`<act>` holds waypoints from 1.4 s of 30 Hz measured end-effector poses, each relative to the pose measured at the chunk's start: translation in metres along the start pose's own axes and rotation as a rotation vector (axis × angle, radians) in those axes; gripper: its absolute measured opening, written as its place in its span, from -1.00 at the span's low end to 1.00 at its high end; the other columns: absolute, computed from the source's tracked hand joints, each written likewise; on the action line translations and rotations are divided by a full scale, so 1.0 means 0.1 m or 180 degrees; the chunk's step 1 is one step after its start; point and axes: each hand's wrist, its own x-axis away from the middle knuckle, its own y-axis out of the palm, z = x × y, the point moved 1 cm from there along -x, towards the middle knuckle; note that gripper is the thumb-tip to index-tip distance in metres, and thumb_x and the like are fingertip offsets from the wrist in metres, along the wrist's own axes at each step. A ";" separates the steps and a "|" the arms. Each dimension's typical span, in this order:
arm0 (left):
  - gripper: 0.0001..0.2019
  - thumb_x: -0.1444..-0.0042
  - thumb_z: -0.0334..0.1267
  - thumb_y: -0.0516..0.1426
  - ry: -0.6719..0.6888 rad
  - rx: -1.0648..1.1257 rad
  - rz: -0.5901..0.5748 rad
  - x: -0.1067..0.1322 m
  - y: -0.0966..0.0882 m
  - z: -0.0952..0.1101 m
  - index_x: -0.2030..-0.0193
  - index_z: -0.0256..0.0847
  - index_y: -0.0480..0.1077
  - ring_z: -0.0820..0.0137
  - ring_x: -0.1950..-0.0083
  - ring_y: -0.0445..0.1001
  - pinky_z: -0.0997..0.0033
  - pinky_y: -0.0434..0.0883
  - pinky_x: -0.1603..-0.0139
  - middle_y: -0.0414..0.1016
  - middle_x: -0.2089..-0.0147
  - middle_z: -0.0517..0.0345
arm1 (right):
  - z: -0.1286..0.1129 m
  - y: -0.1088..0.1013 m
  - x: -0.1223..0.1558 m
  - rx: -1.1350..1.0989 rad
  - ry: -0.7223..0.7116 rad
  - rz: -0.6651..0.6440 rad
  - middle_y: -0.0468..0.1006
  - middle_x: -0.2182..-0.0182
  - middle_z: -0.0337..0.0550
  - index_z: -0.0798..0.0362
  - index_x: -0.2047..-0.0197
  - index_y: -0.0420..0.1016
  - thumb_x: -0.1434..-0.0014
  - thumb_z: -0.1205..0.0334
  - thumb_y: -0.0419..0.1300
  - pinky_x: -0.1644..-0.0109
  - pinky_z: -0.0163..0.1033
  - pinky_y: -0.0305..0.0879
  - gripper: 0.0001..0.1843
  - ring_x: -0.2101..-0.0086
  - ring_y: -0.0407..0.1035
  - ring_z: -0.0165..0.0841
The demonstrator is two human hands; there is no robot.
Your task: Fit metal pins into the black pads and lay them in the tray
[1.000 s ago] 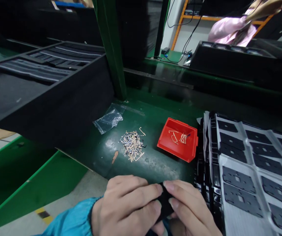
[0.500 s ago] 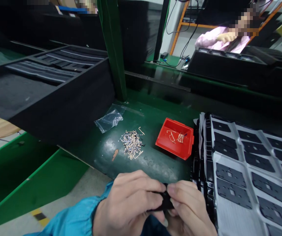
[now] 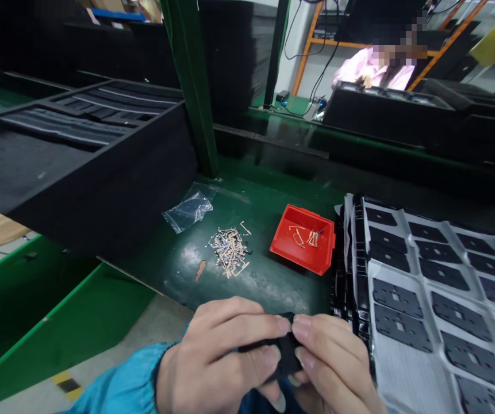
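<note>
Both my hands meet low in the view, holding a small black flexible piece (image 3: 284,353) between their fingertips and thumbs. My left hand (image 3: 217,359) comes from a blue sleeve (image 3: 118,374), and my right hand (image 3: 331,362) pinches the piece's other end. Part of the piece is hidden by my fingers. Just right of my right hand lies a white formed tray (image 3: 428,305) with rows of black perforated plates. Ahead of my hands, a red plastic bin (image 3: 301,238) holds a few tan strips. A loose pile of tan and silver strips (image 3: 229,251) lies left of it.
The dark green workbench (image 3: 247,287) carries a crumpled clear plastic bag (image 3: 189,210). A black foam tray (image 3: 70,126) juts out at left, beside a green upright post (image 3: 191,86). Beyond, a co-worker in a pink garment (image 3: 374,75) stands behind black trays.
The whole view has drifted slightly, with the bench items shifting left and up. My fingers have shifted their hold, and the black piece now lies flatter between my hands. The co-worker has moved.
</note>
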 end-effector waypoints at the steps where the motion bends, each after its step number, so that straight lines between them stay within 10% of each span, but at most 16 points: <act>1: -0.92 -0.34 -0.33 0.24 -0.0063 0.0125 -0.0017 0.00 0.01 0.00 0.08 -0.15 0.43 0.32 0.16 0.71 0.36 0.65 0.13 0.75 0.06 0.00 | 0.00 0.00 -0.01 0.0041 -0.0187 0.0047 0.65 0.24 -0.19 0.06 0.39 0.47 -0.29 0.43 0.25 0.32 -0.22 0.68 -0.80 0.21 0.60 -0.34; 4: -0.82 -0.30 -0.36 0.29 -0.0292 0.0650 -0.0062 -0.02 0.07 -0.02 0.01 -0.14 0.43 0.29 0.14 0.70 0.31 0.64 0.10 0.72 0.01 -0.06 | -0.03 0.06 -0.04 0.0078 -0.0440 0.0213 0.61 0.28 -0.13 0.10 0.44 0.45 -0.22 0.56 0.21 0.36 -0.27 0.61 -0.76 0.23 0.54 -0.36; 14: -0.91 -0.29 -0.43 0.26 -0.1222 0.1030 -0.0141 -0.02 0.11 -0.05 0.21 -0.16 0.55 0.32 -0.01 0.64 0.38 0.54 -0.05 0.68 0.02 0.10 | -0.09 0.22 0.09 0.0168 0.0735 0.0594 0.54 0.38 -0.21 0.06 0.30 0.47 -0.20 0.67 0.12 0.34 -0.23 0.46 -0.69 0.38 0.47 -0.39; 18: -0.82 -0.33 -0.32 0.24 -0.1918 -0.0645 -0.0266 -0.77 0.14 -0.79 0.34 -0.25 0.55 0.30 0.14 0.60 0.32 0.53 0.06 0.61 0.22 0.08 | 0.02 0.25 0.36 0.0245 0.1759 0.0232 0.63 0.05 0.00 0.08 -0.10 0.50 -0.32 0.48 0.23 -0.05 -0.16 0.53 -0.69 0.02 0.55 -0.27; 22: -0.82 -0.39 -0.21 0.22 -0.2037 -0.0866 -0.0815 -1.82 0.61 -1.68 0.10 -0.31 0.54 0.27 0.08 0.62 0.19 0.58 0.02 0.62 0.11 0.07 | 0.01 0.45 0.59 -0.0117 0.2016 -0.0217 0.65 0.15 -0.12 0.00 0.02 0.56 -0.38 0.40 0.19 -0.06 -0.30 0.50 -0.82 0.10 0.58 -0.36; 25: -0.73 -0.38 -0.15 0.23 -0.1868 -0.1052 -0.1118 -2.23 0.93 -1.95 -0.11 -0.25 0.48 0.23 -0.03 0.59 0.08 0.58 -0.06 0.55 -0.11 -0.01 | 0.00 0.57 0.69 -0.0308 0.2047 -0.0351 0.65 0.24 -0.16 -0.01 0.08 0.54 -0.41 0.39 0.14 0.05 -0.33 0.53 -0.83 0.19 0.59 -0.36; 29: -0.80 -0.38 -0.21 0.21 -0.1183 -0.1101 -0.1411 -2.24 1.14 -1.62 -0.01 -0.29 0.51 0.16 -0.11 0.51 0.00 0.45 -0.18 0.53 -0.07 -0.03 | 0.02 0.64 0.76 -0.0412 0.2259 -0.0373 0.62 0.30 -0.18 -0.03 0.12 0.49 -0.45 0.33 0.06 0.18 -0.32 0.50 -0.81 0.28 0.57 -0.36; 35: -0.54 -0.20 0.08 0.34 0.0657 -0.0738 -0.2315 -1.66 1.67 -0.45 0.16 -0.39 0.54 0.10 -0.02 0.42 0.18 0.39 0.04 0.48 0.02 -0.10 | 0.02 0.73 0.88 -0.0070 0.2328 -0.0500 0.71 0.28 -0.14 -0.09 0.13 0.57 -0.49 0.09 -0.01 0.12 -0.17 0.50 -0.67 0.27 0.62 -0.21; 39: -0.49 -0.24 0.08 0.30 0.0613 -0.1133 -0.2361 -1.47 1.97 -0.14 0.16 -0.49 0.50 0.05 0.01 0.39 0.14 0.37 0.12 0.43 0.06 -0.17 | 0.02 0.68 0.99 -0.0059 0.2193 -0.0563 0.75 0.19 -0.09 -0.08 0.04 0.60 -0.48 0.12 0.02 0.11 -0.16 0.52 -0.69 0.19 0.66 -0.16; 42: -0.37 -0.23 0.24 0.24 0.0312 -0.1004 -0.2246 -1.53 1.75 -0.27 0.03 -0.44 0.45 0.08 -0.03 0.37 0.12 0.38 0.04 0.42 -0.07 -0.16 | 0.07 0.60 0.99 -0.0243 0.2042 -0.0605 0.74 0.22 -0.06 -0.03 0.05 0.58 -0.45 0.19 0.08 0.11 -0.16 0.51 -0.77 0.20 0.65 -0.15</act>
